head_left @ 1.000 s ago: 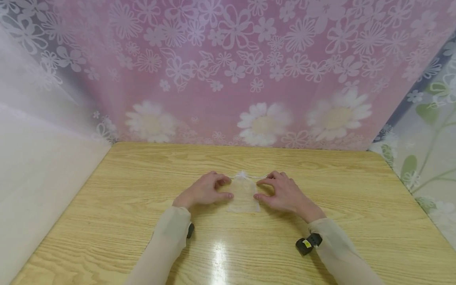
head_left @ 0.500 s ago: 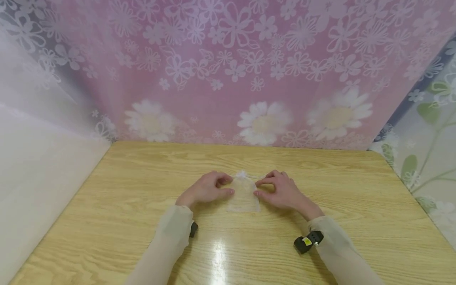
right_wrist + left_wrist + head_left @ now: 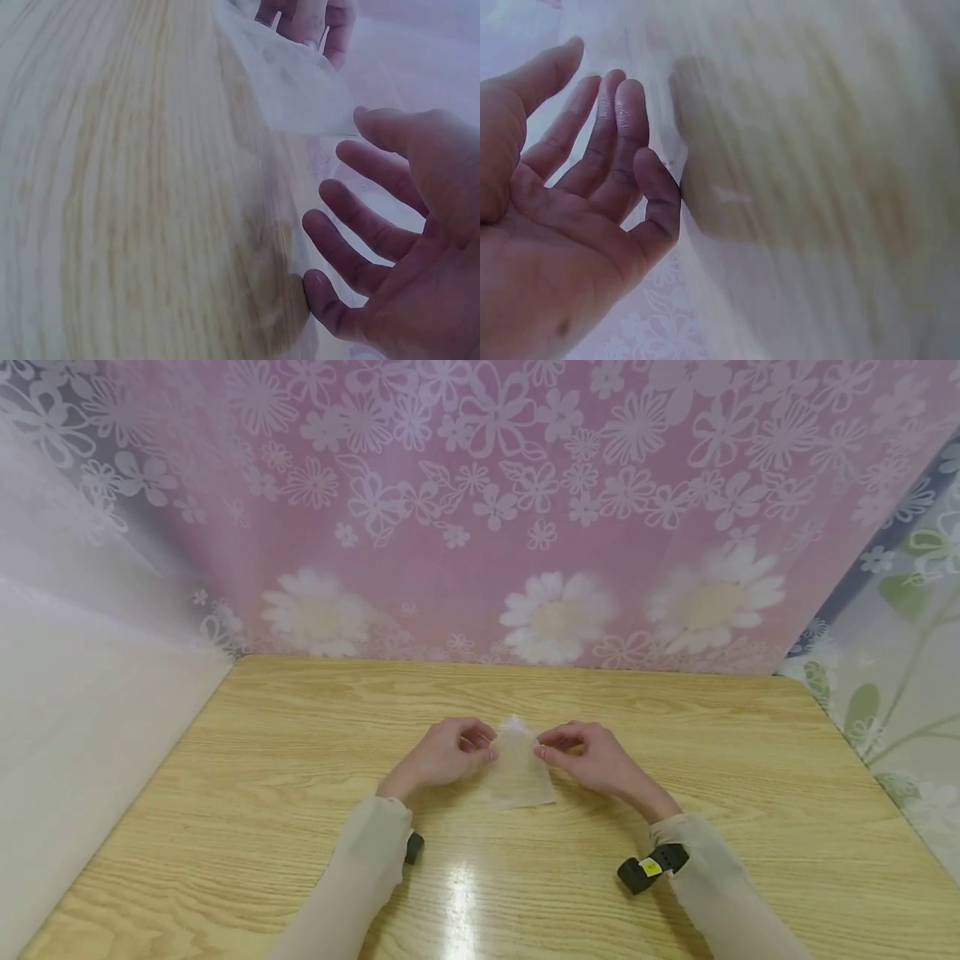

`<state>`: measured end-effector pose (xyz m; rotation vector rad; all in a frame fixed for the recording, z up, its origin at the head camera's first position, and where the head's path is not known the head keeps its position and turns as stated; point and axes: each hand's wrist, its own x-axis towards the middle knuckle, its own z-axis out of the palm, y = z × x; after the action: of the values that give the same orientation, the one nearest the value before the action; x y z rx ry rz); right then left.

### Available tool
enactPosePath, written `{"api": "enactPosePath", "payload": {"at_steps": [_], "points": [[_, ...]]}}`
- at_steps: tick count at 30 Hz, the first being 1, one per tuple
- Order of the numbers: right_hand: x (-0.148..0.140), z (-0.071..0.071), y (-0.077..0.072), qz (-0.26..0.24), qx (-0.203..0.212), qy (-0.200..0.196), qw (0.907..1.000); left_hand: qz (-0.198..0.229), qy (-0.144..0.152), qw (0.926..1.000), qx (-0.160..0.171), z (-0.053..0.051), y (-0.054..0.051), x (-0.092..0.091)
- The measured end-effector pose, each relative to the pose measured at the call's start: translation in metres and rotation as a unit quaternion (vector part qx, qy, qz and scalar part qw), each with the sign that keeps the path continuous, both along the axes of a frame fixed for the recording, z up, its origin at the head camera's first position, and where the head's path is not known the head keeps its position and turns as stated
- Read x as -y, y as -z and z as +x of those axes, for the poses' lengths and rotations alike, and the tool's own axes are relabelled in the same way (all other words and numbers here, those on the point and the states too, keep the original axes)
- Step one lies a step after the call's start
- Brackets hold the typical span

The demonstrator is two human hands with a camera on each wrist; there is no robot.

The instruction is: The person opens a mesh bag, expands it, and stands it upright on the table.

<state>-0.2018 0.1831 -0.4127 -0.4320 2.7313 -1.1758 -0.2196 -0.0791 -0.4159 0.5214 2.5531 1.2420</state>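
A small sheer white drawstring pouch [image 3: 519, 777] lies in the middle of the wooden table, gathered at its far end. My left hand [image 3: 450, 750] is at its upper left edge, with the thumb touching that side. Whether these fingers pinch the fabric is unclear. On the opposite side, my right hand [image 3: 592, 758] pinches the upper right edge between thumb and index finger. The right wrist view shows the pouch [image 3: 296, 86] reaching the right thumb tip, its other fingers spread apart. In the left wrist view the left hand [image 3: 592, 187] has loosely bent fingers. The drawstring ends are hidden.
The wood-grain table [image 3: 285, 718] reaches back to a pink floral curtain [image 3: 450, 527]. A pale panel [image 3: 90, 677] borders the left, and a leafy patterned cloth [image 3: 892, 693] the right. A black wrist camera [image 3: 648, 867] hangs below the right sleeve.
Both thumbs have moved up along the pouch toward the fingers, and the hands are slightly closer together. The pouch's lower edge has shifted right and tilted. The string ends have gone out of sight.
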Motion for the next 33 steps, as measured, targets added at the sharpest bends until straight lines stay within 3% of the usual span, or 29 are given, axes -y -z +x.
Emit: {"api": "enactPosePath", "payload": {"at_steps": [9, 19, 33], "points": [[-0.001, 0.001, -0.003, -0.077, 0.040, 0.011, 0.9962, 0.042, -0.032, 0.9986, 0.008, 0.006, -0.009, -0.006], [0.000, 0.002, -0.011, -0.200, 0.067, 0.040, 0.9767, 0.074, -0.023, 0.9969, -0.011, 0.014, -0.020, -0.006], [0.005, 0.010, -0.018, -0.225, 0.045, 0.042, 0.9725, 0.082, -0.003, 0.9961, -0.032, 0.027, -0.027, -0.005]]}}
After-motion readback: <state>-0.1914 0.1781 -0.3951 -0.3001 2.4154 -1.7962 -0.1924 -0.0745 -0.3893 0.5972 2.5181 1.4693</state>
